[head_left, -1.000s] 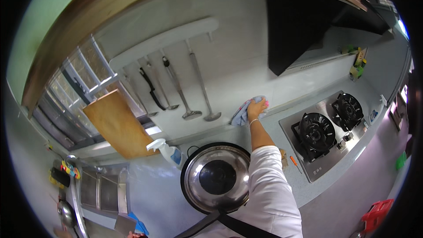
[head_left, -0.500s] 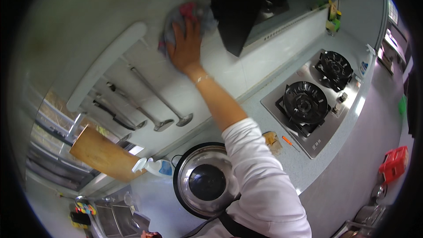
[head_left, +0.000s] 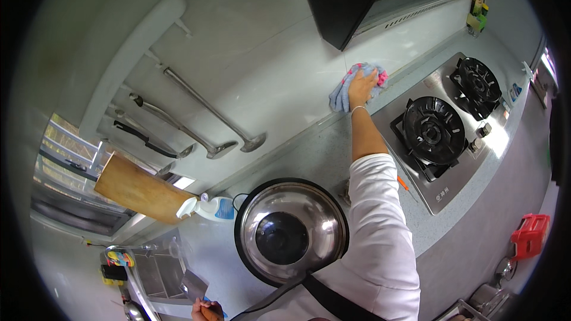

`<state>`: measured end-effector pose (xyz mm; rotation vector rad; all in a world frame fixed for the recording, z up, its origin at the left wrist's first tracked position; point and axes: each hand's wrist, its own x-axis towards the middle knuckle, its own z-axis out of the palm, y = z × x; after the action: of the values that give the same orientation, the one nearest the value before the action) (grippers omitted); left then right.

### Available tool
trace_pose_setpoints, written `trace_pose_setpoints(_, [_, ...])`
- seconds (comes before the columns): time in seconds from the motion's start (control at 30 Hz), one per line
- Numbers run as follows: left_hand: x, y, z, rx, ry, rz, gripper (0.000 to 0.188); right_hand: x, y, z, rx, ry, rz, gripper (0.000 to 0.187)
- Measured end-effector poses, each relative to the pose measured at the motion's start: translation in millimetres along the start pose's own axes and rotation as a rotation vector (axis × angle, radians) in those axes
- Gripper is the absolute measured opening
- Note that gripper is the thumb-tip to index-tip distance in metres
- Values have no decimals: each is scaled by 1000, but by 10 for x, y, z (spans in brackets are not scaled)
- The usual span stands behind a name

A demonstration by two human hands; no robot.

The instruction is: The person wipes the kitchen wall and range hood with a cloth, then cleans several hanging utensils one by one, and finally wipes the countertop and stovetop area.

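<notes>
My right hand presses a grey-blue cloth with pink patches against the white wall, low down by the counter's back edge, left of the gas stove. At the lower edge, my left hand grips a scraper with a wide flat metal blade and a wooden-looking handle. The hand is partly cut off by the picture's edge. Between my arms on the counter is a large round steel wok lid with a dark centre.
A white spray bottle lies by a wooden board. Ladles and other utensils hang from a white rack. An orange-handled screwdriver rests beside the stove. The dark range hood juts out above. A sink is at lower left.
My right hand has moved down and to the right along the wall with the cloth, from beside the hood to near the counter. The scraper and my left hand have come further into view.
</notes>
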<state>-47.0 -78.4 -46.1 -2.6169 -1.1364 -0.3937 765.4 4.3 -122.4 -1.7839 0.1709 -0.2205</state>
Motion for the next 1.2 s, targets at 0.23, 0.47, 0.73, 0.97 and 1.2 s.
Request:
trace_pose_setpoints(0.23, [-303, -20, 344, -674, -49, -517, 9, -1283, 268, 252, -170, -108, 61, 64])
trace_pose_setpoints(0.47, [28, 418, -80, -1727, 224, -1219, 21, -2609, 52, 257, -413, -662, -80, 56])
trace_pose_setpoints(0.73, [-249, 325, -333, -2120, 484, -1401, 19, -1956, 669, 442, 4, -921, 62, 33])
trace_pose_setpoints(0.97, [-602, 316, -239, -2412, 444, -1271, 18, -922, -706, -1676, 644, -991, 351, 38])
trace_pose_setpoints(1.2, [-276, 530, -373, -2284, 407, -1176, 19, -762, -924, -3793, 360, -899, -158, 49])
